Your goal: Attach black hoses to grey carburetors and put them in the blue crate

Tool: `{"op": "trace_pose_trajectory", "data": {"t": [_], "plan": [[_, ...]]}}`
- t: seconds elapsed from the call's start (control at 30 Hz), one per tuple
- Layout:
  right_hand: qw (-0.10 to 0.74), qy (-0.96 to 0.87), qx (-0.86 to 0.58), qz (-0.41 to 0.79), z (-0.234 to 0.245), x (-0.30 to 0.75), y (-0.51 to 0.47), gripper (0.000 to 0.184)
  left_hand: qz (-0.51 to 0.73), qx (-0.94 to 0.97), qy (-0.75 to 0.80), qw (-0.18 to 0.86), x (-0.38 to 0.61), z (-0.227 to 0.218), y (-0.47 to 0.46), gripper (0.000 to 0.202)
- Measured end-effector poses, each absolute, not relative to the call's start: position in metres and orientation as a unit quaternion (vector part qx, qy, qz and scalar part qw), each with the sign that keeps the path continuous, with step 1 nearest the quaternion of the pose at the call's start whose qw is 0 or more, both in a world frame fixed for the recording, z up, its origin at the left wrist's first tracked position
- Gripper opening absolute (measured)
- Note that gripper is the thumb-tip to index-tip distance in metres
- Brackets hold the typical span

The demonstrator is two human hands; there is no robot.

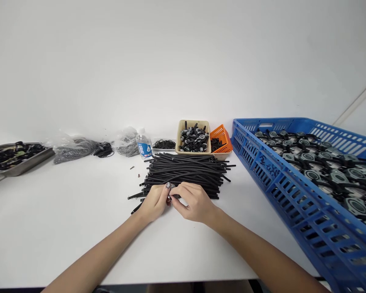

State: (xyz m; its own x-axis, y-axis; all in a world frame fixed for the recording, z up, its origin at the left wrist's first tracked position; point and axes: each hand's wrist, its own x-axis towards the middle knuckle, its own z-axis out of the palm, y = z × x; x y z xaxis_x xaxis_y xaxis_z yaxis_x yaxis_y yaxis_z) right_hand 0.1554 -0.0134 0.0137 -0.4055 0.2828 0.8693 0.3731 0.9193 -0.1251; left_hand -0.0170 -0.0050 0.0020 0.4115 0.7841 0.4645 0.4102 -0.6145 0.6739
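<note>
Both hands meet at the middle of the frame, just below its centre, over the near edge of a pile of black tubes (186,167). The left hand (155,202) comes in from the lower left, its grip pinched on a small grey piece (172,186) at the fingertips. The right hand (195,202) comes in from the lower right, its fingers bent and its grip closed on the same piece from the other side. The fingers cover most of the piece, so its full shape cannot be told.

The tubes lie side by side, roughly crosswise, on the white surface (79,203). Beyond them, at the centre of the frame, a cream bin (178,140) holds black and grey fittings (195,138). An orange basket (227,143) with small black parts sits tilted at its right, and at its left is a shallow white tray (164,149) of thin black loops. Left of that stand a bottle (144,147) with a blue label, a clear bag (127,143) of grey bits, a tangle of black cord (103,149) and another filled bag (75,151). A metal tray (24,166) of dark pieces rests at the left edge. A large blue crate (270,167) fills the right side, holding rows of grey, ring-faced parts (312,175) with black tubing.
</note>
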Motion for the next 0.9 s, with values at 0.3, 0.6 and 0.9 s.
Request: {"op": "trace_pose_trajectory", "data": {"t": [0.3,0.6,0.9], "plan": [[0.512,-0.836,-0.190,-0.045,0.0139,0.1551,-0.0127,0.009,0.399,0.806,0.366,0.239,-0.0165,0.0018,-0.0045,0.061],[0.506,-0.839,-0.197,-0.044,0.0130,0.1555,-0.0133,0.009,0.400,0.807,0.365,0.237,-0.0169,0.0022,-0.0045,0.061],[0.507,-0.838,-0.199,-0.045,0.0133,0.1553,-0.0131,0.010,0.398,0.806,0.370,0.234,-0.0158,0.0039,-0.0044,0.062]]}}
